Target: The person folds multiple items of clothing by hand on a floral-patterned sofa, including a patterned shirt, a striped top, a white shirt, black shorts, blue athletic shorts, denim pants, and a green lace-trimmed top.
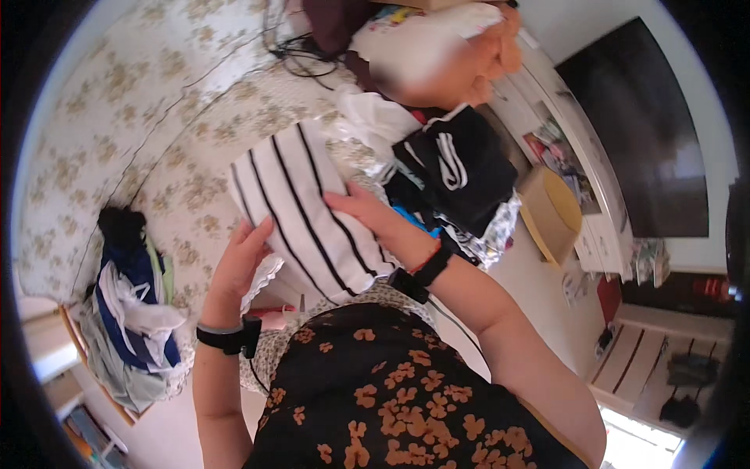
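Both my hands hold up a white cloth garment with black stripes (pixel 299 205), folded into a rough rectangle. My left hand (pixel 243 258) grips its left edge, thumb on top and fingers beneath. On the right edge rests my right hand (pixel 366 211), its thumb lying over the fabric; the fingers underneath are hidden. To the right of the garment, a folded black garment with white stripes (pixel 469 170) tops a pile of clothes. A crumpled white cloth (pixel 381 120) lies just behind that pile. Dark bands are strapped on both wrists.
A flower-patterned bedspread (pixel 193 182) spreads ahead, crossed by a thin cable. Navy, white and grey clothes (pixel 137 316) lie heaped at the left. Black cables (pixel 304 55) and a large soft toy (pixel 445 64) are at the top. A yellow bin-like container (pixel 551 214) stands at the right.
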### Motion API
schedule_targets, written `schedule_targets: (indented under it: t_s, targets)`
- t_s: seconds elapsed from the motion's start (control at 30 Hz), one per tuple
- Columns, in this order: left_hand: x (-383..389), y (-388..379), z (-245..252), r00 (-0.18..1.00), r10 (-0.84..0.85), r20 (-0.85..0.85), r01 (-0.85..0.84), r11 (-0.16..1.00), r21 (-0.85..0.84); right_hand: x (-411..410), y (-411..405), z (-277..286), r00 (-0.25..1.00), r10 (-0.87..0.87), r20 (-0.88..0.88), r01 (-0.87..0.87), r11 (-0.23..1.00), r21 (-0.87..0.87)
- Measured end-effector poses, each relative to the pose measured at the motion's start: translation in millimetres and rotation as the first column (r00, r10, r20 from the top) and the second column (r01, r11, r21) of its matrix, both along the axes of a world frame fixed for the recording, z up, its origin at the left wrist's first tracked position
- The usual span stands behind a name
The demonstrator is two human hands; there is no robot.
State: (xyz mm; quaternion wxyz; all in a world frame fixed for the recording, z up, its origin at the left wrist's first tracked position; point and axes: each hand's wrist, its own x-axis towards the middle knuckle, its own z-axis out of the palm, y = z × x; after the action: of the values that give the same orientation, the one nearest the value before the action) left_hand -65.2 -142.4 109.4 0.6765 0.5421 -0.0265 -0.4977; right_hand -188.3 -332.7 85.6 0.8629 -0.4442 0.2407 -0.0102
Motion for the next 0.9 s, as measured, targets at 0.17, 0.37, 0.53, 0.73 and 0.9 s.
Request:
schedule_targets:
  t_s: [0.17,0.37,0.53,0.73,0.9]
  targets:
    - [3,-11,-7,0.919,-0.249,0.304,0.243,0.968,0.057,-120,-92,16,0.827,-0.552,-0.105,0.393,0.701,-0.595]
    - [28,28,-29,0.981,0.015,0.193,-0.037,0.993,0.109,-273,-157,71,0.47,-0.851,0.233,0.861,0.383,-0.336]
    - [47,95,-48,0.958,0.196,0.209,-0.229,0.963,0.145,-369,-199,5,0.463,-0.885,0.057,0.863,0.435,-0.258]
    - [44,141,-43,0.88,0.403,0.25,-0.46,0.853,0.246,-405,-213,-202,0.705,-0.479,-0.523,-0.504,0.18,-0.845]
    - [39,152,-41,0.872,0.447,0.199,-0.484,0.851,0.205,-347,-225,-247,0.439,-0.761,-0.477,-0.005,0.529,-0.848]
